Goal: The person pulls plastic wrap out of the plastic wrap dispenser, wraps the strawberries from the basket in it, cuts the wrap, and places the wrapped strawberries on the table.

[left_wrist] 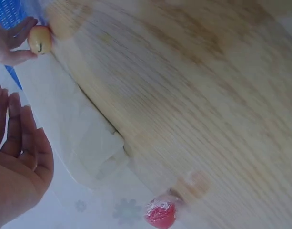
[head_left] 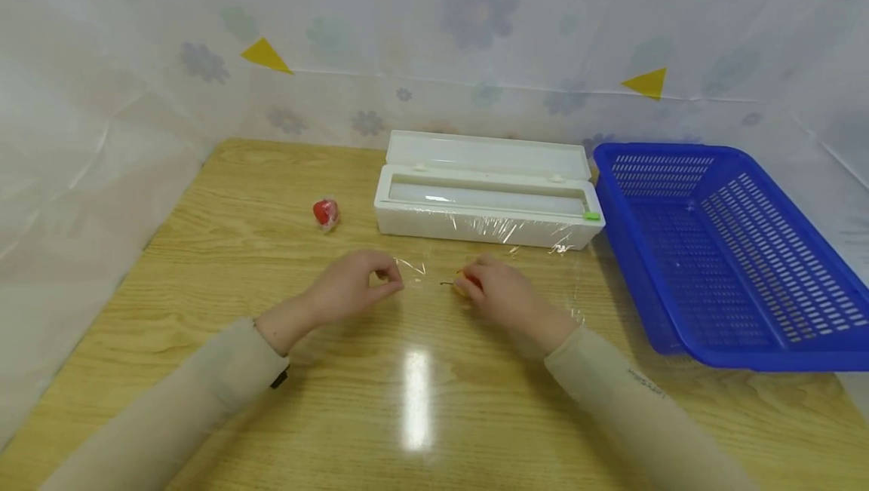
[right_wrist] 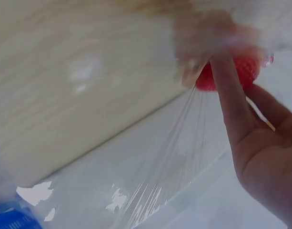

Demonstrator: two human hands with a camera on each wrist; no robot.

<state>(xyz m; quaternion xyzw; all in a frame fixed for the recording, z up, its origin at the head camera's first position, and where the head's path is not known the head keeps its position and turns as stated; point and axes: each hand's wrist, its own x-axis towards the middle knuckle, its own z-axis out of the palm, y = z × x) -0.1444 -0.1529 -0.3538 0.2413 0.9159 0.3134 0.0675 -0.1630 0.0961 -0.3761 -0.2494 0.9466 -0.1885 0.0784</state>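
Observation:
Beside the front of the open white cling film box [head_left: 489, 223], my right hand [head_left: 505, 295] holds a small yellow-red apple [left_wrist: 40, 39] between thumb and fingers, its dark stem pointing toward my left hand. My left hand [head_left: 353, 285] has thumb and fingertips together at the edge of the clear cling film [head_left: 413, 268], left of the apple. The film comes out over the box front and lies across the table, glinting in creases. A red fruit [head_left: 327, 213] wrapped in film, like a strawberry, lies beyond my left hand.
A blue plastic basket [head_left: 668, 310] stands at the right, its side close to the box end. The box lid [head_left: 489, 154] is raised at the back, with a green slider [head_left: 591, 216] at the right of its front edge. A patterned curtain [head_left: 434, 46] hangs behind the wooden table.

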